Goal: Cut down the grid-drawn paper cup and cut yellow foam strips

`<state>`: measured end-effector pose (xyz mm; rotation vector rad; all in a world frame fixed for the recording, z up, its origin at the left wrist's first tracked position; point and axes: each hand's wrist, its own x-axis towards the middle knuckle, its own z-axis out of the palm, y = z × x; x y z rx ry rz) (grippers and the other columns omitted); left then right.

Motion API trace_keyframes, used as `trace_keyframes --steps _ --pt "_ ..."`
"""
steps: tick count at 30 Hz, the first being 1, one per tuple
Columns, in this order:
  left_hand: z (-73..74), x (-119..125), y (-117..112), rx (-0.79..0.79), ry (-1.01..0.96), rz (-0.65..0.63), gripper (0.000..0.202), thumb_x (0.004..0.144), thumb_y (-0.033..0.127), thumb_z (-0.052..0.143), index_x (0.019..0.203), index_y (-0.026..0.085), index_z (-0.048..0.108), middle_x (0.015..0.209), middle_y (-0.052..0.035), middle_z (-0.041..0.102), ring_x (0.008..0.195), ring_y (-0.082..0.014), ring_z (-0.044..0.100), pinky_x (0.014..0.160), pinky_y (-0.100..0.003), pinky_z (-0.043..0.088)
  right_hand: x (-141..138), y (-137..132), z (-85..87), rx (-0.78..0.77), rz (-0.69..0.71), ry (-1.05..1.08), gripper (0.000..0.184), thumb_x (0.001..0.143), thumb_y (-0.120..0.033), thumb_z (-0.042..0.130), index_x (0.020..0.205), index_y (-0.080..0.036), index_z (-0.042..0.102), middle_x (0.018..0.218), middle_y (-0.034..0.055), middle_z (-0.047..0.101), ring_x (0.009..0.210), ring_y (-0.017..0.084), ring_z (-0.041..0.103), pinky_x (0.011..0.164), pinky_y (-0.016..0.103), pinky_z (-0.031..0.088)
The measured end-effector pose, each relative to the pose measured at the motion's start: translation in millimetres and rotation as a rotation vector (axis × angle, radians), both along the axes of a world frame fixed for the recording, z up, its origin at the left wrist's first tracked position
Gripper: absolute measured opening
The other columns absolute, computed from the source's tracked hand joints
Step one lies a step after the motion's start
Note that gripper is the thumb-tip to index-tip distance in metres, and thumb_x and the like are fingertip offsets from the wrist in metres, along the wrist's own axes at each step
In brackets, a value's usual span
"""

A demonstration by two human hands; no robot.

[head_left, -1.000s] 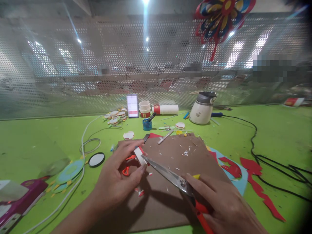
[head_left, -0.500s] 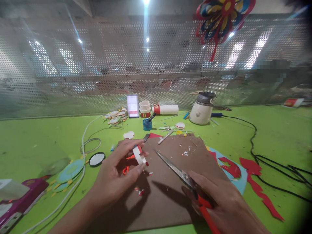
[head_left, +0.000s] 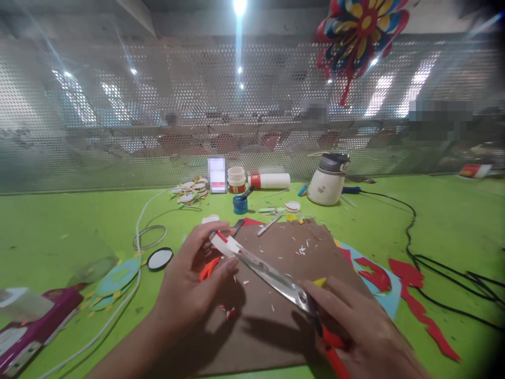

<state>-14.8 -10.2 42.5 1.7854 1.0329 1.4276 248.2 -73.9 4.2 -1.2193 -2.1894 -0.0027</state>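
Between the thumb and fingers of my left hand (head_left: 193,273) is a small white paper piece with a red edge (head_left: 223,243); it looks like a ring cut from a paper cup. My right hand (head_left: 351,316) grips the red handles of a pair of scissors (head_left: 284,287). Their blades point up and left, and the tips meet the paper piece. Both hands are above a brown cardboard sheet (head_left: 272,337) strewn with white and red paper scraps (head_left: 303,249). Partly hidden behind my left fingers lies an orange-handled tool (head_left: 209,268).
At the back stand a phone (head_left: 217,175), paper cups (head_left: 236,179), a blue pot (head_left: 240,204) and a white jar (head_left: 325,181). Red paper offcuts (head_left: 424,310) and a black cable (head_left: 412,231) lie right. A purple power strip (head_left: 43,331) and white cable (head_left: 138,263) lie left.
The scissors have moved up and left, from apart to touching the paper piece in my left hand. That piece has turned slightly. The camera view has shifted a little.
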Motion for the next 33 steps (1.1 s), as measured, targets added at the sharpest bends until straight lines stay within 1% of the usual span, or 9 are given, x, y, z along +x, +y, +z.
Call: trace_keyframes --steps 3,6,10,14,19,22,27,31,33 --pt "-3.4 0 1 0.021 0.055 -0.019 0.037 0.090 0.024 0.064 0.126 0.027 0.058 0.125 -0.0093 0.069 0.114 -0.0254 0.067 0.101 -0.043 0.054 1 -1 -2.3 0.014 -0.003 -0.068 0.065 0.072 0.000 0.046 0.133 -0.020 0.054 0.091 0.0065 0.065 0.081 0.020 0.067 0.068 0.028 0.056" --pt "-6.3 -2 2 0.067 0.141 0.019 0.039 0.090 0.023 0.063 0.129 0.027 0.057 0.125 -0.0094 0.068 0.116 -0.0247 0.066 0.102 -0.042 0.053 3 1 -2.6 0.017 -0.015 -0.116 0.069 0.067 -0.001 0.045 0.133 -0.018 0.055 0.088 0.0066 0.063 0.077 0.021 0.067 0.066 0.030 0.057" --pt "-9.9 -5 4 0.130 0.221 0.034 0.045 0.089 0.021 0.064 0.132 0.028 0.056 0.130 -0.0095 0.066 0.117 -0.0258 0.065 0.105 -0.044 0.051 2 3 0.5 0.044 -0.028 -0.142 0.068 0.065 -0.003 0.044 0.130 -0.018 0.056 0.085 0.0068 0.064 0.072 0.022 0.067 0.061 0.032 0.058" --pt "-10.2 -5 5 0.081 0.222 0.031 0.047 0.087 0.023 0.065 0.133 0.028 0.058 0.133 -0.0105 0.065 0.118 -0.0285 0.065 0.099 -0.045 0.055 0 4 4.7 0.152 -0.023 -0.138 0.064 0.064 -0.004 0.042 0.125 -0.014 0.058 0.082 0.0086 0.066 0.067 0.023 0.069 0.055 0.032 0.058" --pt "-2.3 -4 1 0.004 0.231 0.015 0.047 0.084 0.026 0.068 0.130 0.029 0.063 0.129 -0.0090 0.068 0.112 -0.0300 0.068 0.092 -0.044 0.059 -1 4 9.3 0.179 -0.005 -0.152 0.061 0.065 -0.003 0.041 0.123 -0.015 0.057 0.078 0.0083 0.067 0.063 0.024 0.069 0.050 0.033 0.058" --pt "2.0 -2 -2 -0.040 0.199 -0.022 0.044 0.085 0.029 0.068 0.128 0.030 0.064 0.129 -0.0079 0.069 0.112 -0.0299 0.068 0.093 -0.045 0.059 -1 5 10.3 0.202 0.000 -0.169 0.059 0.066 -0.004 0.042 0.122 -0.015 0.056 0.078 0.0090 0.068 0.062 0.025 0.069 0.048 0.034 0.058" --pt "1.3 1 -3 -0.078 0.126 -0.021 0.043 0.084 0.033 0.069 0.127 0.029 0.065 0.128 -0.0082 0.069 0.111 -0.0303 0.069 0.092 -0.044 0.060 2 4 10.3 0.188 -0.009 -0.206 0.062 0.065 -0.004 0.043 0.125 -0.017 0.055 0.078 0.0088 0.069 0.061 0.027 0.070 0.047 0.037 0.058" --pt "-1.6 0 -3 -0.107 0.131 -0.025 0.048 0.083 0.035 0.071 0.129 0.027 0.064 0.130 -0.0114 0.068 0.112 -0.0310 0.068 0.089 -0.043 0.060 3 3 9.8 0.144 -0.004 -0.194 0.063 0.066 -0.003 0.042 0.126 -0.019 0.055 0.080 0.0082 0.071 0.064 0.027 0.072 0.049 0.039 0.059" --pt "-2.1 -1 -3 -0.115 0.139 -0.029 0.049 0.083 0.035 0.071 0.131 0.027 0.063 0.132 -0.0115 0.067 0.114 -0.0309 0.067 0.090 -0.043 0.060 4 3 9.2 0.125 -0.004 -0.193 0.062 0.067 -0.004 0.042 0.125 -0.019 0.057 0.083 0.0089 0.072 0.065 0.027 0.073 0.050 0.039 0.060"
